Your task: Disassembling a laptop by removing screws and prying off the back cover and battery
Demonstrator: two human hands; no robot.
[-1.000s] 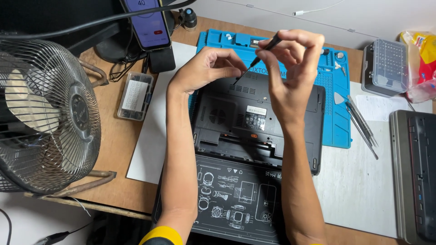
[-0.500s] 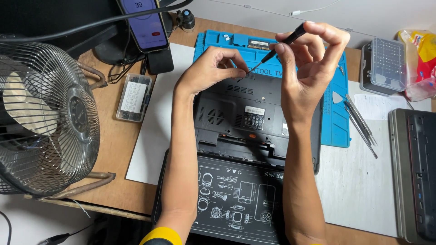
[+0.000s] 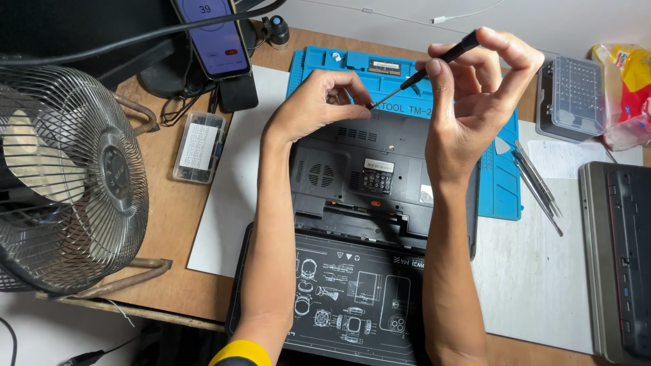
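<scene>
While both forearms reach up from the bottom edge of the view, they cross a black work mat (image 3: 352, 305) printed with white line drawings, lying nearest the person on the desk (image 3: 156, 224). Just beyond it sits a dark laptop (image 3: 366, 169), turned underside up, vents and label showing. Over its far edge the right hand (image 3: 475, 102) is raised, fingers closed around a slim black screwdriver (image 3: 434, 64) held at a slant, handle up by the fingertips, tip pointing down to the left. The left hand (image 3: 319, 102) meets it there, fingers pinched together right at the screwdriver's tip; whether they hold anything small, I cannot tell. Under and behind the hands lies a blue repair mat (image 3: 498, 183), with tweezers (image 3: 536, 183) resting off its right edge on white paper. To the left stands a wire-caged fan (image 3: 68, 183), with a small clear parts box (image 3: 199, 147) lying between it and the laptop. At the far side a phone (image 3: 213, 34) leans upright with its screen lit; far right, a clear bit case (image 3: 573, 98) and another dark laptop (image 3: 620, 257).
</scene>
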